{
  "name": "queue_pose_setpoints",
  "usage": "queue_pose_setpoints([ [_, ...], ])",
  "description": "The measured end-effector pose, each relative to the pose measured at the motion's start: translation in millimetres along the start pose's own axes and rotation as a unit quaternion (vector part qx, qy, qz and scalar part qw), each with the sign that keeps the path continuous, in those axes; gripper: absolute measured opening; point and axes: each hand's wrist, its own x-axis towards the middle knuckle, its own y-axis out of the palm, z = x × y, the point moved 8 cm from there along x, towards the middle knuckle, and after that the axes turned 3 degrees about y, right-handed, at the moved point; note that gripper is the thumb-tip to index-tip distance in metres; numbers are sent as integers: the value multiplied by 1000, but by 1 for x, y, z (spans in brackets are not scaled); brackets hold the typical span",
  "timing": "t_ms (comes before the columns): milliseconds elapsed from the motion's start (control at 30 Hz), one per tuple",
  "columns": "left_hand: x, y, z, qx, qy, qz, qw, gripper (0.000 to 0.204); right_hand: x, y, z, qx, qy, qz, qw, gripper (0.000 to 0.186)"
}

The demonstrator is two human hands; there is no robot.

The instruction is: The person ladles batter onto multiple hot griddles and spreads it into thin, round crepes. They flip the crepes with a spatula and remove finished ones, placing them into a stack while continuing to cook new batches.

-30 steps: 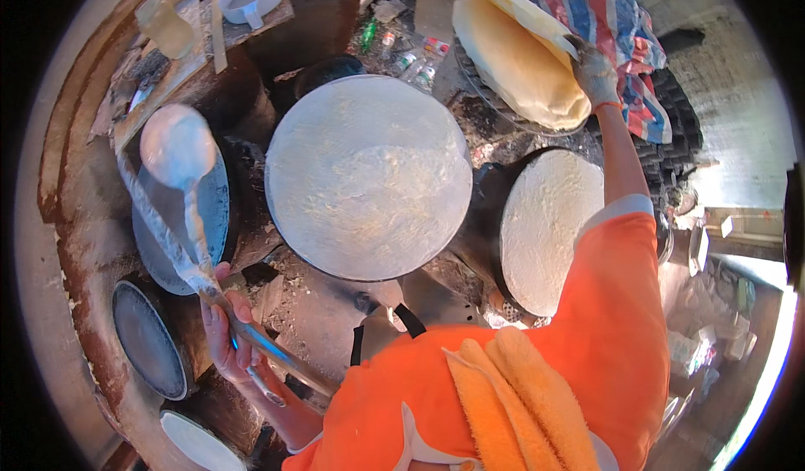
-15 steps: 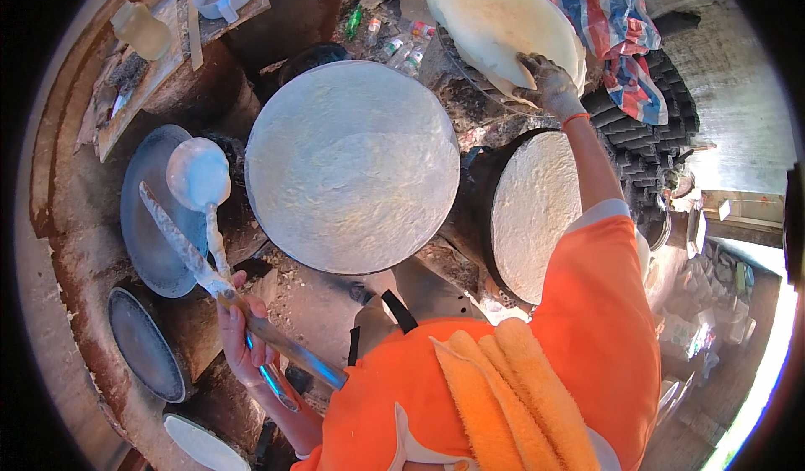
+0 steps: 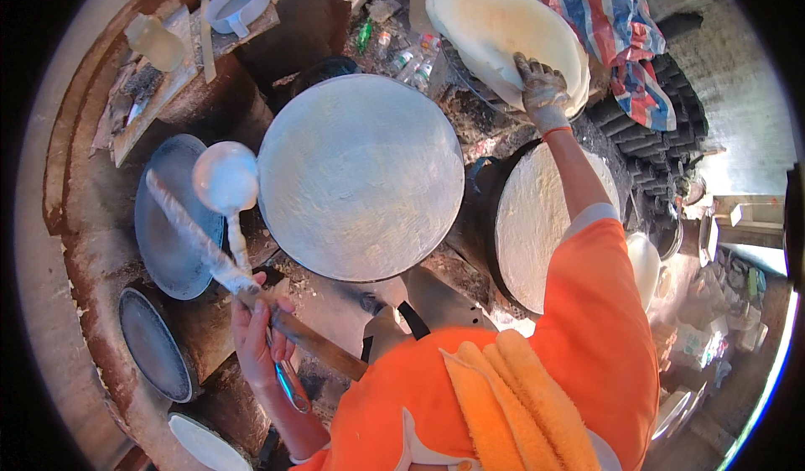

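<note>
My left hand (image 3: 262,337) is closed around the handles of a batter-coated ladle (image 3: 226,177) and a long wooden stick (image 3: 323,350) with a white-coated blade. The ladle's bowl hangs between a dark round griddle (image 3: 163,249) on the left and a central griddle covered by a pale round sheet of batter (image 3: 360,177). My right hand (image 3: 543,92), in a thin stained glove, lies with fingers stretched out on a stack of large thin pancakes (image 3: 495,35). The stack sits on a wire rack at the far right.
Another griddle holding a pale pancake (image 3: 541,223) stands below my right forearm. Further griddles (image 3: 155,345) line the lower left. A board with a jar (image 3: 156,43) and a white basin (image 3: 237,5) is at upper left. Dark stacked briquettes (image 3: 658,148) and a striped sheet (image 3: 625,35) are right.
My right hand has shifted on the pancake stack and its fingers now lie flatter. The ladle and stick have moved slightly right. The whole view has shifted a little.
</note>
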Motion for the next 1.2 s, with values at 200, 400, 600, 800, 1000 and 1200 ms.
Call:
queue_pose_setpoints([
  [200,6,54,-68,-74,53,183,979,41,56,-62,-111,-38,-23,-184,982,39],
  [400,14,41,-10,-223,44,116,967,40,16,-82,-136,70,79,-199,974,39],
  [600,1,48,3,-147,-52,154,976,40,-15,109,-79,10,27,-15,999,47],
  [800,-88,-43,2,-152,25,-68,986,37,-19,54,-5,86,-49,-46,994,45],
  [1000,-159,-73,-18,-253,108,99,956,36,-198,41,163,331,-200,-112,915,38],
  [1200,-306,-207,37,-324,219,-103,915,25,-311,-42,336,412,-388,-37,824,31],
])
